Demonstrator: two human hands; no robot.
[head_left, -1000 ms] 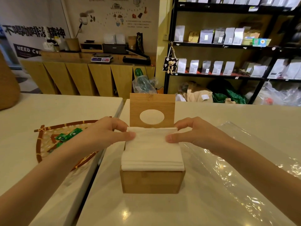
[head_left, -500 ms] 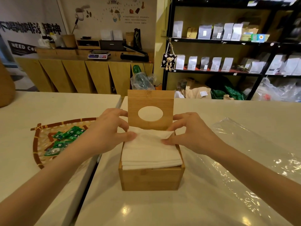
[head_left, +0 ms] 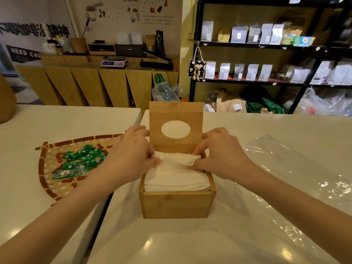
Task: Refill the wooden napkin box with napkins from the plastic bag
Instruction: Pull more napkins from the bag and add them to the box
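Note:
The wooden napkin box stands on the white counter in front of me, its lid with an oval hole tilted up at the back. A stack of white napkins lies inside, level with the rim, its far edge crumpled. My left hand pinches the stack's far left corner. My right hand pinches the far right corner. A flat clear plastic bag lies on the counter to the right of the box.
A woven bamboo tray with several green candy packets sits left of the box, across a gap between two counters. Beyond the counter are a wooden sideboard with a scale and black shelves of pouches.
The napkin stack has sunk from above the rim down into the box. Both hands moved toward its far edge, which is now crumpled between their fingers.

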